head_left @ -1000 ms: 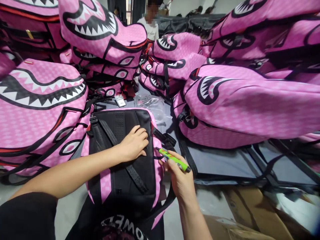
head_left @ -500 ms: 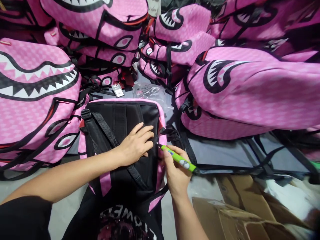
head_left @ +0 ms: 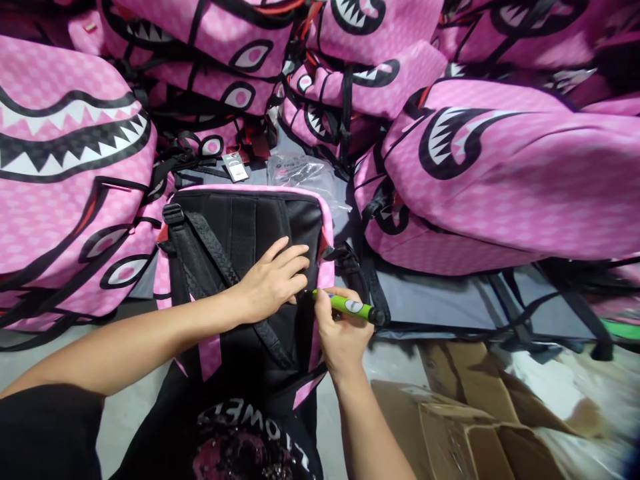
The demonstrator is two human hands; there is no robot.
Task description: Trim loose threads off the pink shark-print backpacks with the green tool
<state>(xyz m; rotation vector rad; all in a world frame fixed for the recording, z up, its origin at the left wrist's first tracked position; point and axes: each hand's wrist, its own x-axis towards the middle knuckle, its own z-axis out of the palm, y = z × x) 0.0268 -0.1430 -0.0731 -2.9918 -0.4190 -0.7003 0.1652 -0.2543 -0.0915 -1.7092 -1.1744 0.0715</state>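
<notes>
A pink backpack point(head_left: 305, 217) lies in front of me with its black back panel facing up. On the panel my left hand point(head_left: 273, 283) rests palm down, fingers extended and somewhat apart. My right hand point(head_left: 344, 340) grips a bright green marker pen point(head_left: 361, 309) at the backpack's right side. The pen's dark tip points left and is at the black panel, close to my left fingers; whether it touches the fabric I cannot tell. A black shoulder strap point(head_left: 200, 230) crosses the panel, passing under my left forearm.
Pink backpacks with shark-mouth prints are piled behind, with one large backpack point(head_left: 65, 193) at left and another point(head_left: 525, 180) at right. A clear plastic bag point(head_left: 305, 173) and a white tag point(head_left: 235, 168) lie beyond the panel. Cardboard boxes point(head_left: 450, 427) stand at lower right.
My right hand has moved slightly left, bringing the marker's tip from the panel's edge farther onto it. The pen now lies flatter. My left hand stays on the panel; the view has shifted slightly.
</notes>
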